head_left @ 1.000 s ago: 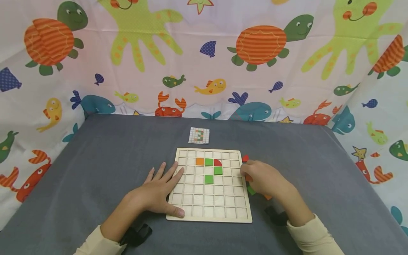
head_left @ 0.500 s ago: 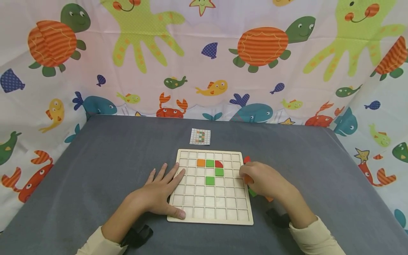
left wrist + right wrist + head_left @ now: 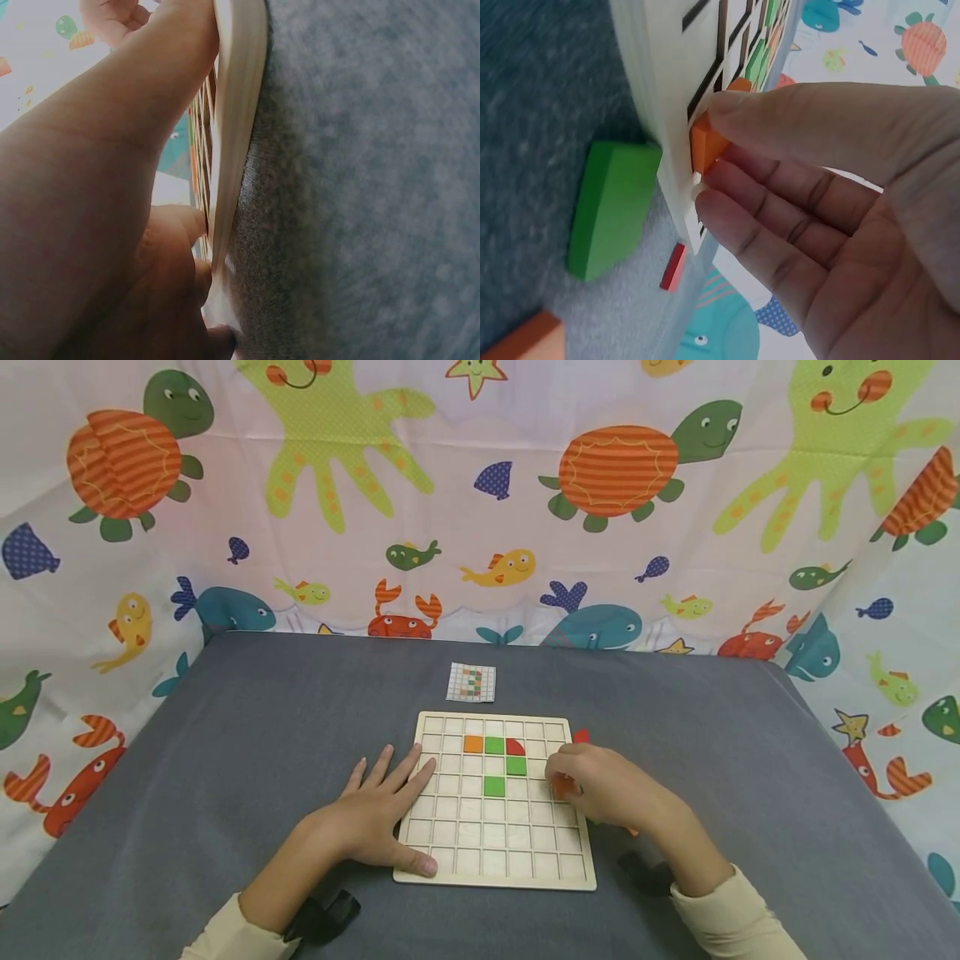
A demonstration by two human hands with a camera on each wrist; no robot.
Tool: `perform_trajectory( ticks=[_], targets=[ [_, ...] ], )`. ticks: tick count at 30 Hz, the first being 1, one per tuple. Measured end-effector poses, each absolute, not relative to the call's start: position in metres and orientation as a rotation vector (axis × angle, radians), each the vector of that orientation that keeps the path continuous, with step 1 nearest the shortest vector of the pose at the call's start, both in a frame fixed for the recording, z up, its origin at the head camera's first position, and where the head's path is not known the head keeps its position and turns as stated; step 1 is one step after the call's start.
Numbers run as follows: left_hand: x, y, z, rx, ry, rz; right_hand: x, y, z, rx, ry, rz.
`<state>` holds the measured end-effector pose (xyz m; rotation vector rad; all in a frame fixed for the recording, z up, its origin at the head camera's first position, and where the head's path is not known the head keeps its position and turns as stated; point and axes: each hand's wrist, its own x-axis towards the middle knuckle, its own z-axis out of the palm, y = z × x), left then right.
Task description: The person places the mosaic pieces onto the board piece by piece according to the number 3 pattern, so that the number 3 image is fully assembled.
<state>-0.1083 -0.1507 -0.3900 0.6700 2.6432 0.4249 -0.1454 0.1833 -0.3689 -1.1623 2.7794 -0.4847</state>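
A pale wooden grid board [image 3: 492, 862] lies in the middle of the grey table. My left hand [image 3: 360, 822] spreads its straight fingers over the board's left edge, thumb near the front corner. Over the right edge, my right hand [image 3: 611, 787] pinches an orange tile [image 3: 714, 139] between thumb and fingertips, close over the board in the right wrist view. Set in the grid are an orange square tile [image 3: 473, 744], a red tile with a rounded corner [image 3: 514, 747] and several green square tiles [image 3: 494, 786].
Behind the board lies a small printed grid card [image 3: 471, 682] with a coloured pattern. Along the board's right side are loose pieces: a green one [image 3: 613, 210], a red one [image 3: 673, 266] and an orange one [image 3: 529, 341]. A sea-animal curtain [image 3: 450, 510] hangs behind the table.
My right hand has moved slightly left, from the loose pieces beside the board to over its right edge, bringing the orange tile with it. My left hand stays put on the board.
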Motion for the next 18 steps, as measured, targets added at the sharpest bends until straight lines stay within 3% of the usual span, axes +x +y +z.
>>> perform_trajectory(
  ticks=[18],
  targets=[
    [-0.108,-0.151,-0.389,0.663,2.649,0.417,-0.149,0.162,-0.37,-1.275,2.729,-0.502]
  ],
)
